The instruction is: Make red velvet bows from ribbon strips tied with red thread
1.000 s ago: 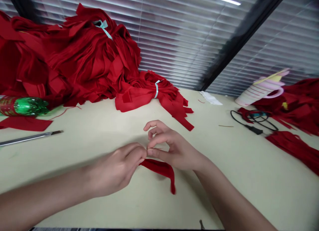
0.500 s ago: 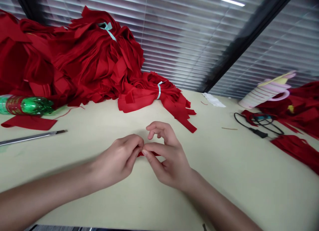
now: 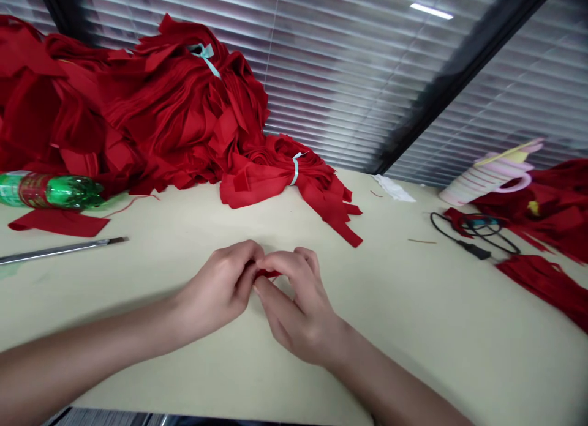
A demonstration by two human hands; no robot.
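Both hands meet just above the pale table [image 3: 202,377], at the middle of the view. My left hand [image 3: 228,282] is closed, its thumb and fingertips pinching a small piece of red fabric [image 3: 270,273]. From the other side my right hand [image 3: 301,310] grips the same fabric, thumb and forefinger bent into a ring around its edge. Most of the fabric is hidden behind the fingers. What seems a thin thread shows inside the ring, too small to be sure of.
Red fabric strips [image 3: 160,108] are heaped at the back left, with a tied bundle [image 3: 275,169] beside them. To the left lie a green bottle [image 3: 68,191] and a metal-handled brush [image 3: 59,251]. A striped mug [image 3: 487,180], black cable [image 3: 473,248] and more red fabric [image 3: 542,285] occupy the right.
My right hand's raised outer fingers have curled down, and its forefinger has bent from nearly straight into an arch. The left hand keeps its pinch, and the view has shifted slightly.
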